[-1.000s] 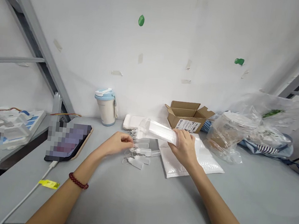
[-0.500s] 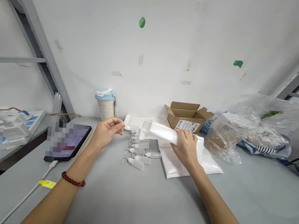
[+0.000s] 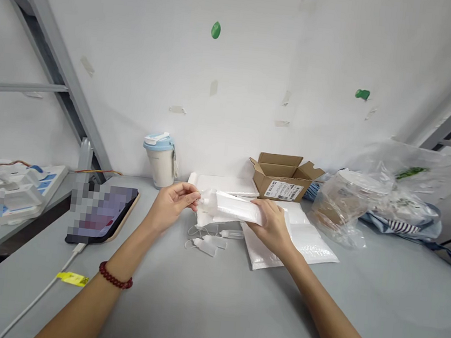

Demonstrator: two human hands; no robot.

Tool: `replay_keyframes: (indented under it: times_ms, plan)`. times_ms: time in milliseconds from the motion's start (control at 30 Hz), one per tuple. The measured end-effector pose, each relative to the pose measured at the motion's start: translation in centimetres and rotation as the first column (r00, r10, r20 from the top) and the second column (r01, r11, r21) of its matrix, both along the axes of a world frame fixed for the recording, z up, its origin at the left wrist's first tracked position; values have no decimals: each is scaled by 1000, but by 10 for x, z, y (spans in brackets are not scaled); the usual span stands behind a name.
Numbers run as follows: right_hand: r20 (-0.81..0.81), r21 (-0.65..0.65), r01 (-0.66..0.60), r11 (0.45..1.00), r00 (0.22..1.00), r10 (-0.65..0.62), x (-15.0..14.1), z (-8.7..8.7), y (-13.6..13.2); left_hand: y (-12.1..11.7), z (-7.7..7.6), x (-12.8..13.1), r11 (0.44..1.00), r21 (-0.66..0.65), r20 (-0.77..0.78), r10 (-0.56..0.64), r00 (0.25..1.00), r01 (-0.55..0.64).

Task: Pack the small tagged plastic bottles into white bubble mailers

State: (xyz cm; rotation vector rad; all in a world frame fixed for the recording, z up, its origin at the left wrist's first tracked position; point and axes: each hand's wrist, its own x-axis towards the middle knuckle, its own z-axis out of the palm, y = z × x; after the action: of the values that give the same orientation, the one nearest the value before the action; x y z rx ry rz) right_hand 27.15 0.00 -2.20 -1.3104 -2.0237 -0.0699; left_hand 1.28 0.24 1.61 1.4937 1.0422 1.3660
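table [image 3: 192, 317]: phone [image 3: 104, 215] left | cup [image 3: 159, 166] behind left hand [image 3: 170, 207] | carton [image 3: 276, 183] behind right hand [image 3: 274, 228] | tubes [image 3: 205, 247] in front of pouch [image 3: 237, 208]

This looks like a workshop or packing room: grey metal uprights [image 3: 54, 57] frame a grey worktop [image 3: 201, 307] against a tape-marked white wall [image 3: 249, 63], with bubble mailers [image 3: 314, 248] and a barcode-labelled cardboard box [image 3: 270, 185].

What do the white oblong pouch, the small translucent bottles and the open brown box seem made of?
White oblong pouch in the right hand: probably plastic film, glossy, judging by its bright sheen and creases.
Small translucent slim bottles: likely plastic, smooth, from their cloudy walls.
Open brown rectangular box: apparently cardboard, matte, from its stiff folded flaps.
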Motion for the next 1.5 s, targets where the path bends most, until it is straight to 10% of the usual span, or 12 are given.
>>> replay_keyframes:
  times_ms: [333,533,667,967,1267,1500]
  plan:
    - [24,17,-30,999,999,30,-6,0,-4,-8,-3,11,910,382,-422,329,845,-163]
    - [-34,60,-6,998,999,8,-2,1,-1,-3,5,-5,999,-50,-201,-8,980,-2]
    - [-35,85,-10,996,999,13,0,2,0,-5,3,-2,914,-327,-6,-255,967,239]
    - [-2,144,-79,987,997,80,-3,-1,-2,-7,-1,6,867,-444,129,-188,974,226]
    - [47,120,-127,985,991,122,-10,-1,-7,-12,-3,17,902,-430,-135,-107,985,39]
    - [-2,132,-63,989,998,63,-2,-1,-2,-13,11,1,827,-451,48,-353,934,336]
